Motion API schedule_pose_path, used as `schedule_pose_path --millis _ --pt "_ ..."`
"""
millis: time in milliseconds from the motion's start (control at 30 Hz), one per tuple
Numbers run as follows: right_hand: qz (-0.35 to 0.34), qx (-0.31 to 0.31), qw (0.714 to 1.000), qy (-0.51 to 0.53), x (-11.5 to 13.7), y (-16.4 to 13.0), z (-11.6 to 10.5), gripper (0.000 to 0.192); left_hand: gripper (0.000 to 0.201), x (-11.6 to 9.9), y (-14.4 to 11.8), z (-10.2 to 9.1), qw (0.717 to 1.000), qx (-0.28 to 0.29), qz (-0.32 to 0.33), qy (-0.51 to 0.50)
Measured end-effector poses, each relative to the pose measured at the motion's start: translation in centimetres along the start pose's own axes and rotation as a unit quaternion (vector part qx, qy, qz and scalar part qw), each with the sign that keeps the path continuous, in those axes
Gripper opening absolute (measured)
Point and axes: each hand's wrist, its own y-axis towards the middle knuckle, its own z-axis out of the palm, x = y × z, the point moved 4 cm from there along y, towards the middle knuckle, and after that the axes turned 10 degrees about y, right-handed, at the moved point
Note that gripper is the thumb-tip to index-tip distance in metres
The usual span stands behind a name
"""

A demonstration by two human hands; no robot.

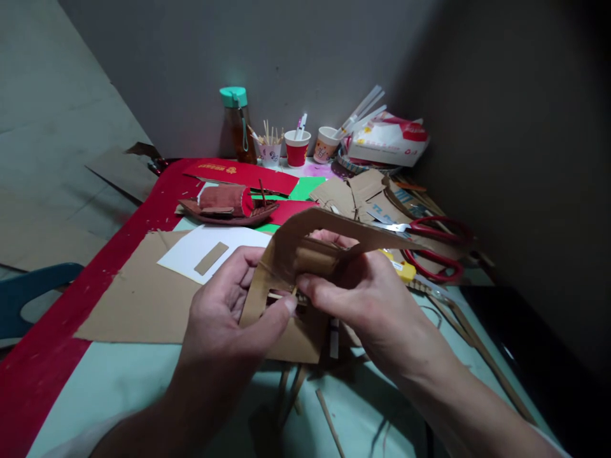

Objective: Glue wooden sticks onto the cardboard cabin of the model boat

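Nearest: thin wooden sticks lie loose on the pale green table, just below the hands. Both hands hold a cardboard model up over the table's middle. Left hand grips its lower left edge, thumb pressed on front, fingers curled behind. Right hand pinches the piece w/ thumb on front near a small stick at the opening, fingers wrapped behind/under the curved top strip. Thumbs nearly meet; both hands clamped on the cardboard.

Under & left of it: flat brown cardboard sheet, w/ a white paper on it carrying a small brown strip. Red sheet runs along the table's left side. Right of hands: yellow item, partly hidden, can't tell what. Beyond it red-handled scissors on cardboard scraps.

Further back: small dark red boat model on red & green paper. At the wall: bottle w/ teal cap, three paper cups w/ sticks & pens, a white-red bag.
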Motion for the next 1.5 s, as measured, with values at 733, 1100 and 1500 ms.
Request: schedule_pose_path --millis 733,1100,1500 --pt "-0.029 -0.030 0.998 0.047 -0.2 0.3 -1.1 0.033 0.033 0.6 0.2 0.1 0.994 0.086 -0.044 -0.049" --pt "-0.037 -0.021 0.997 -0.064 0.3 0.2 -0.9 0.028 0.016 0.5 0.2 -0.1 0.997 0.059 -0.036 -0.029" --pt "-0.051 -0.005 0.997 -0.051 0.2 0.4 -1.0 0.021 0.019 0.2 0.3 -0.2 0.998 0.052 -0.018 0.013"
